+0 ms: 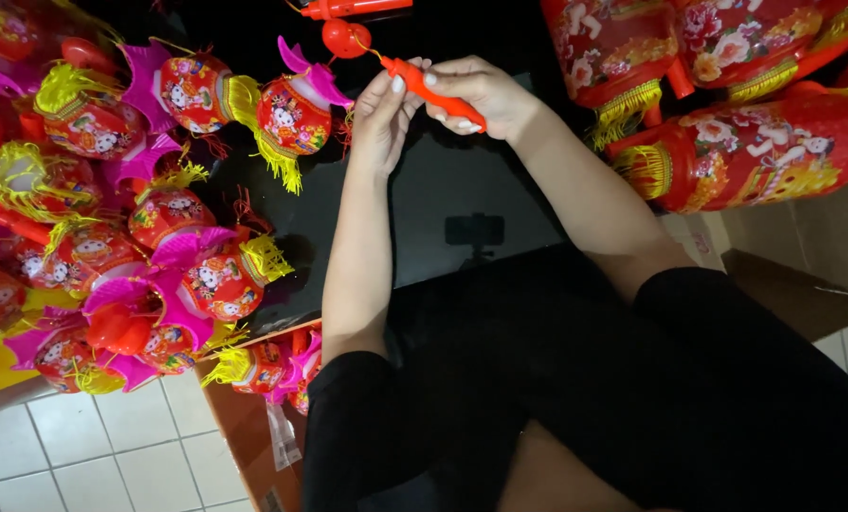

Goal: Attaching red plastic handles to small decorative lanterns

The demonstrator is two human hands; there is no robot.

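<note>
Both my hands are raised over a dark glossy surface [462,190]. My right hand [485,95] is closed around a slim orange-red plastic stick [431,92]. My left hand [383,114] pinches the stick's far end with thumb and fingertips. A thin string runs from that end to a small red round piece [345,38] hanging just beyond my fingers. A small red lantern with pink flaps and yellow fringe [294,116] lies close to the left of my left hand.
Several small red lanterns [111,237] with pink and yellow fringes are heaped at the left. Larger red flowered lanterns [746,142] lie at the upper right. A cardboard box [253,427] holds more lanterns by my knee. Another orange stick [353,8] lies at the top. White floor tiles [82,455] show below.
</note>
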